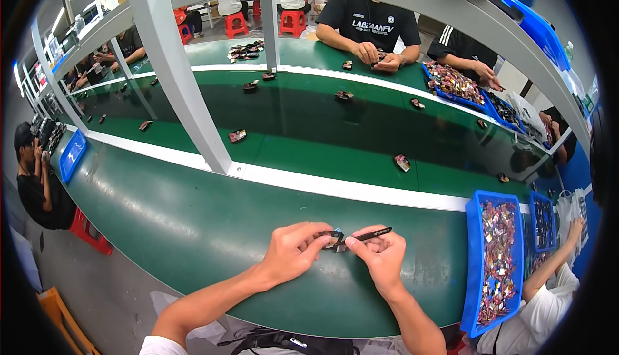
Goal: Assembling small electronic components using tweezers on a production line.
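Observation:
Over the near green worktop, both my hands meet at chest height around a small black electronic part (pixel 334 239). My left hand (pixel 291 249) pinches it between thumb and fingertips. Closed around slim black tweezers (pixel 373 234), my right hand (pixel 380 257) has its thumb against the part's right side. The back end of the tweezers points up and right. Their tips are hidden by the part and my fingers. A bit of blue shows at the part's upper edge.
A long blue tray (pixel 474 258) heaped with small pinkish components stands at my right, beside a smaller blue bin (pixel 543 223). Beyond a white rail (pixel 335 190), a green conveyor belt (pixel 309 145) carries scattered black parts. A grey post (pixel 184 78) rises ahead; co-workers sit around.

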A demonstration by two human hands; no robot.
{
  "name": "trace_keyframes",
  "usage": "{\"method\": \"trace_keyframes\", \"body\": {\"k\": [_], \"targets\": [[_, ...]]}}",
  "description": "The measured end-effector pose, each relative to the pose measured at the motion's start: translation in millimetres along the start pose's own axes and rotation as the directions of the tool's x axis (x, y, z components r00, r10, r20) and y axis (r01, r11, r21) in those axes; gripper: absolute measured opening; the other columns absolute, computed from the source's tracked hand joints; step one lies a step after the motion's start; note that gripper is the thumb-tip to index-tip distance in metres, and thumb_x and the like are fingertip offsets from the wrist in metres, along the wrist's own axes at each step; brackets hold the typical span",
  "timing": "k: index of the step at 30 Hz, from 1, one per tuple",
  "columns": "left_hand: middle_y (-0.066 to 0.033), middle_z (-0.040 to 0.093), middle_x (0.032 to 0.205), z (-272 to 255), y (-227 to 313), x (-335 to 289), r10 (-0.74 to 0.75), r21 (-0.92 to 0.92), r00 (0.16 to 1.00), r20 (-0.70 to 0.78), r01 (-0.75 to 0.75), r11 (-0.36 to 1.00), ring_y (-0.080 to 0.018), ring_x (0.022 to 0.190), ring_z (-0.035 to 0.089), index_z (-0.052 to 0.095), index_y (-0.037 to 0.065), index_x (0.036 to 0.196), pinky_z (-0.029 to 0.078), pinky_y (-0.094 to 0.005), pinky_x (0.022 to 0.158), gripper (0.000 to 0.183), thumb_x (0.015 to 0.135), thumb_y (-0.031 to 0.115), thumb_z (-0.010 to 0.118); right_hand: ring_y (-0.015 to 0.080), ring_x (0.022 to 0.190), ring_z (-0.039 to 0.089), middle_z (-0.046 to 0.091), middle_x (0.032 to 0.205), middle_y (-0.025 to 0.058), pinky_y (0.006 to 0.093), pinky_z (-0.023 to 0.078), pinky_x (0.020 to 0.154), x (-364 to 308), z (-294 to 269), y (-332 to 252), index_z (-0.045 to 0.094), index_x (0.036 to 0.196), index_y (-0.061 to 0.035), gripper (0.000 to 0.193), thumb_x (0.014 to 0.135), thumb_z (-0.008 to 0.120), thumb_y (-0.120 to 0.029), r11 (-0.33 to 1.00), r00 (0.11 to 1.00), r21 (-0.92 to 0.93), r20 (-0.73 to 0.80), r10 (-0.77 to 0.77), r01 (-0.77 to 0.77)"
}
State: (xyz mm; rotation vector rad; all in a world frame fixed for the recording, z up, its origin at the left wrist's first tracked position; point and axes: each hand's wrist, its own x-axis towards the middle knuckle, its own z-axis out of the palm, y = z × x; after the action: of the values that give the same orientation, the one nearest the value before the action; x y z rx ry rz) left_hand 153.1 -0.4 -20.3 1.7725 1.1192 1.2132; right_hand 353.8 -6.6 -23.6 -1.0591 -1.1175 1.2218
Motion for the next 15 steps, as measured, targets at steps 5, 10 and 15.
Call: {"method": "trace_keyframes", "body": {"k": [5,10,15], "targets": [[-0.0142,0.074,0.089,0.1,0.4,-0.6,0.077,0.036,0.997,-0.008,-0.076,0.996,-0.0135,0.061,0.071,0.073,-0.005,0.106,0.052,-0.0226,0.05,0.016,0.09,-0.003,0.071,0.0162,0.081,0.073,0.073,0.088,0.0143,0.0245,0.058,0.07,0.8,-1.4,-4.1,0.067,0.096,0.008,0.013,0.086,0.076,0.007,0.994,0.996,0.067,0.025,0.091,-0.092],[-0.0141,0.074,0.088,-0.5,1.7,0.8,0.077,0.043,0.997,-0.005,-0.077,0.996,-0.0138,0.061,0.071,0.073,-0.006,0.106,0.052,-0.0228,0.049,0.016,0.09,-0.003,0.071,0.0171,0.079,0.073,0.073,0.086,0.013,0.0242,0.057,0.07,1.8,-0.5,-6.0,0.067,0.094,0.0051,0.013,0.085,0.076,0.007,0.989,0.991,0.073,0.016,0.131,-0.131],[-0.0146,0.074,0.089,-1.4,3.7,0.7,-0.118,-0.122,0.993,0.028,0.121,0.985,-0.016,0.063,0.072,0.07,-0.008,0.111,0.053,-0.0238,0.049,0.018,0.094,-0.001,0.068,0.0141,0.079,0.072,0.073,0.087,0.0127,0.0228,0.056,0.067,1.7,-1.3,-4.3,0.067,0.096,0.0075,0.014,0.086,0.076,0.007,0.991,0.995,0.087,0.034,0.094,-0.097]]}}
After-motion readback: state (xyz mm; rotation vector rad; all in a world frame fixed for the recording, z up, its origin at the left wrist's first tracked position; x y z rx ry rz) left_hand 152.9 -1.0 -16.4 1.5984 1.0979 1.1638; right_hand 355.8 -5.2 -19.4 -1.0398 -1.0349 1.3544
